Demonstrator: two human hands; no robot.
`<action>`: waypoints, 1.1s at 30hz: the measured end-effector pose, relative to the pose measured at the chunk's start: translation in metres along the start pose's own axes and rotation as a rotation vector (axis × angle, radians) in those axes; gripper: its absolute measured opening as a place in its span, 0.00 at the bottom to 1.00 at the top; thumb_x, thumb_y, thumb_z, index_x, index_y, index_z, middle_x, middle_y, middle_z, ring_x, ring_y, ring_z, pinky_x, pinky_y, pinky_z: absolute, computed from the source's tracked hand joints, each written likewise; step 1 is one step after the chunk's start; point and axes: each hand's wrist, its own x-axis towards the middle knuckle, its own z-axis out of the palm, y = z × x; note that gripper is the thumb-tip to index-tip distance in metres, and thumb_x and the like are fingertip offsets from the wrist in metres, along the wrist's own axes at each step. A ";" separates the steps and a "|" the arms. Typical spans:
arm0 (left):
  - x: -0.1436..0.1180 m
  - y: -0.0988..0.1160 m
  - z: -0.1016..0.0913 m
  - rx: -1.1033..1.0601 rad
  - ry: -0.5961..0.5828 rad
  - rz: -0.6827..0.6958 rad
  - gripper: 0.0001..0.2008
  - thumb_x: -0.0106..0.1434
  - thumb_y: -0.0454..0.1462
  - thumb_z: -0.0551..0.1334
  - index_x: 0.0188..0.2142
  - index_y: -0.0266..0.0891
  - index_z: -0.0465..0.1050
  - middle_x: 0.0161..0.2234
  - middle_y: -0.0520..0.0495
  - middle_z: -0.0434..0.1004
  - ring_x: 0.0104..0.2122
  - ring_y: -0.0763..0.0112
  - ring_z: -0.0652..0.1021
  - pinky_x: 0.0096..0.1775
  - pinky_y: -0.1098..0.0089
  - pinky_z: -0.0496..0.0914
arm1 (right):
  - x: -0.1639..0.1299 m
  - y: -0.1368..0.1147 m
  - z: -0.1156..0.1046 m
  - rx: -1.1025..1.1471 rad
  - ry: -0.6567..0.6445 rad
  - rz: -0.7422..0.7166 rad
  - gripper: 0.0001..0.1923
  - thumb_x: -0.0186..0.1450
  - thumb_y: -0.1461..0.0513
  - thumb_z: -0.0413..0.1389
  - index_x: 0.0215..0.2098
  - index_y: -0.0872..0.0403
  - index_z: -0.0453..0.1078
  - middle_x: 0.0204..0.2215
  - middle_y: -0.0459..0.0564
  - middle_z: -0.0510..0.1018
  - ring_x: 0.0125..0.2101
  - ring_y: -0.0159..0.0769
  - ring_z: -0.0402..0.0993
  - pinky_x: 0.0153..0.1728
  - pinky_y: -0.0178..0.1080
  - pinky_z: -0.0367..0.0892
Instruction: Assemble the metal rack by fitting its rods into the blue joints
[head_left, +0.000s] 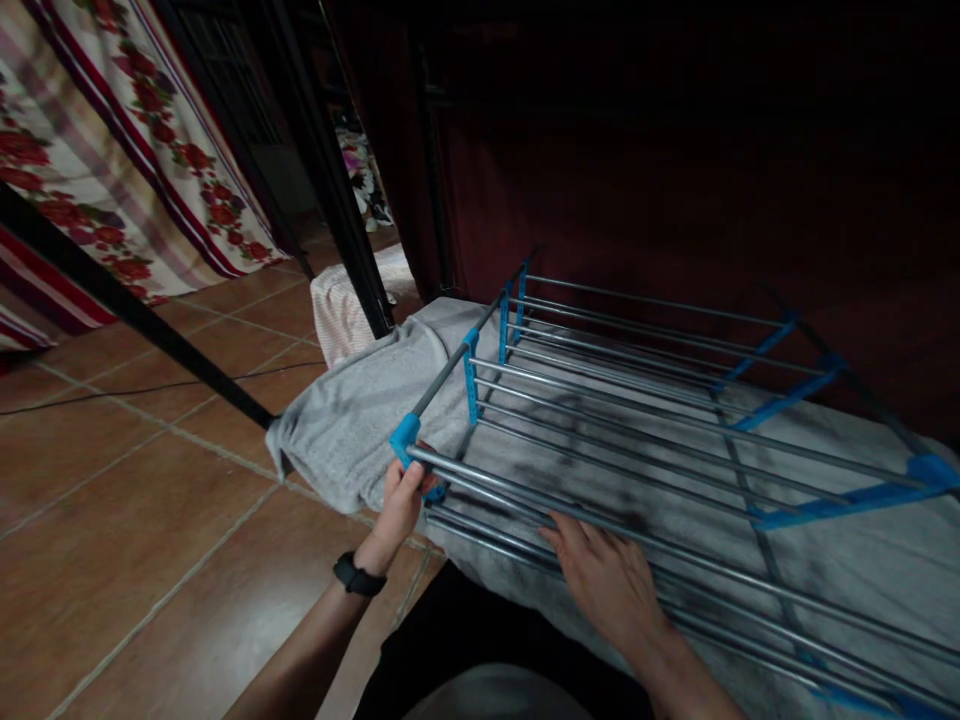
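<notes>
A rack of grey metal tubes with blue plastic joints, much like a shoe rack, rests on a grey cloth. My left hand grips its near left corner, thumb on the tube just under the blue corner joint. A dark band circles that wrist. Further right, my right hand is closed over the front tubes, its fingertips partly hidden among them. The rack's near right end runs out of view.
Grey cloth drapes past the rack's left end. Dark metal posts and a slanting bar stand left, over a tiled floor with a thin cable. A flowered curtain hangs behind; a dark red panel backs the rack.
</notes>
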 end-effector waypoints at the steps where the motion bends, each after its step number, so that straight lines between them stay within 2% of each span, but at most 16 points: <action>1: 0.001 0.000 0.000 -0.014 -0.031 -0.002 0.29 0.45 0.61 0.69 0.28 0.39 0.67 0.21 0.55 0.62 0.20 0.77 0.60 0.22 0.72 0.57 | 0.000 0.000 0.000 0.007 0.001 -0.001 0.10 0.73 0.59 0.50 0.48 0.49 0.71 0.34 0.44 0.83 0.29 0.35 0.80 0.29 0.37 0.62; 3: 0.002 -0.001 -0.001 -0.042 -0.079 -0.022 0.31 0.47 0.65 0.64 0.28 0.40 0.68 0.19 0.55 0.60 0.19 0.76 0.60 0.23 0.70 0.57 | -0.001 0.001 0.001 0.027 0.011 -0.008 0.10 0.73 0.58 0.50 0.48 0.49 0.71 0.35 0.44 0.83 0.30 0.34 0.80 0.30 0.37 0.62; 6: 0.003 -0.002 -0.001 -0.072 -0.047 -0.063 0.33 0.50 0.68 0.59 0.30 0.40 0.69 0.20 0.55 0.62 0.19 0.74 0.61 0.23 0.69 0.58 | -0.002 0.001 0.003 0.037 0.033 -0.012 0.11 0.73 0.59 0.49 0.48 0.50 0.72 0.35 0.45 0.83 0.30 0.34 0.79 0.32 0.37 0.62; 10: 0.002 -0.002 0.001 -0.083 -0.005 -0.081 0.32 0.50 0.68 0.59 0.31 0.41 0.68 0.20 0.55 0.62 0.18 0.75 0.61 0.23 0.69 0.58 | -0.003 0.001 0.004 0.043 0.059 -0.022 0.11 0.73 0.59 0.49 0.47 0.51 0.72 0.35 0.45 0.82 0.30 0.34 0.78 0.33 0.38 0.61; 15: 0.000 0.002 0.004 -0.014 0.009 -0.082 0.33 0.50 0.69 0.57 0.31 0.42 0.68 0.22 0.51 0.68 0.17 0.74 0.60 0.22 0.66 0.57 | -0.002 0.000 0.001 0.069 0.064 -0.043 0.11 0.74 0.59 0.48 0.46 0.51 0.72 0.34 0.46 0.81 0.31 0.32 0.77 0.34 0.38 0.61; 22: 0.000 0.000 0.003 -0.017 -0.017 -0.063 0.33 0.50 0.69 0.57 0.29 0.42 0.70 0.18 0.53 0.64 0.17 0.73 0.61 0.22 0.67 0.59 | -0.001 -0.003 0.001 0.056 0.047 -0.031 0.10 0.74 0.59 0.48 0.45 0.50 0.71 0.33 0.45 0.81 0.29 0.32 0.77 0.33 0.38 0.60; 28: 0.002 -0.004 -0.001 0.008 0.008 -0.071 0.34 0.48 0.70 0.57 0.27 0.41 0.69 0.19 0.51 0.67 0.17 0.74 0.61 0.23 0.67 0.58 | 0.001 -0.006 0.002 0.051 0.002 -0.002 0.10 0.73 0.60 0.49 0.47 0.49 0.71 0.34 0.45 0.81 0.29 0.33 0.77 0.31 0.38 0.61; 33: 0.003 -0.002 0.000 0.012 0.031 -0.078 0.35 0.46 0.71 0.58 0.29 0.42 0.69 0.20 0.51 0.67 0.18 0.73 0.62 0.21 0.66 0.56 | 0.003 -0.009 0.004 0.063 0.024 0.025 0.09 0.72 0.60 0.50 0.46 0.49 0.71 0.35 0.46 0.81 0.31 0.33 0.77 0.33 0.36 0.63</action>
